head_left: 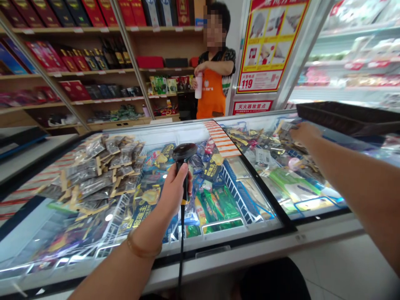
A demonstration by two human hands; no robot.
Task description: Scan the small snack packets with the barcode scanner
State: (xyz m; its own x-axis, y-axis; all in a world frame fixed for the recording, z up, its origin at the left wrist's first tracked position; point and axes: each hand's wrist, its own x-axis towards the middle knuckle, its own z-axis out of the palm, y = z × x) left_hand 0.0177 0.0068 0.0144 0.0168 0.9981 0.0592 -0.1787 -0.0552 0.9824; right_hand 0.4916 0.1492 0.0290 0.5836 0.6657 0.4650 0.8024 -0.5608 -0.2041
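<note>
Chest freezer spans our view; a packet pile lies on its glass, left. Barcode scanner is above the glass, our left grip wrapped round its handle: long axis runs up-view, head topmost, cord towards us. Right grip is at a packet; whether closed, we cannot tell. Step, we judge: handling that packet; next calls for a sure pinch.

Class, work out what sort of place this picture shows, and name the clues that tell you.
Probably a shop, perhaps a supermarket: packets lie in a glass-topped chest, shelves of boxes stand behind, and the left hand grips what looks like a barcode scanner.
</note>
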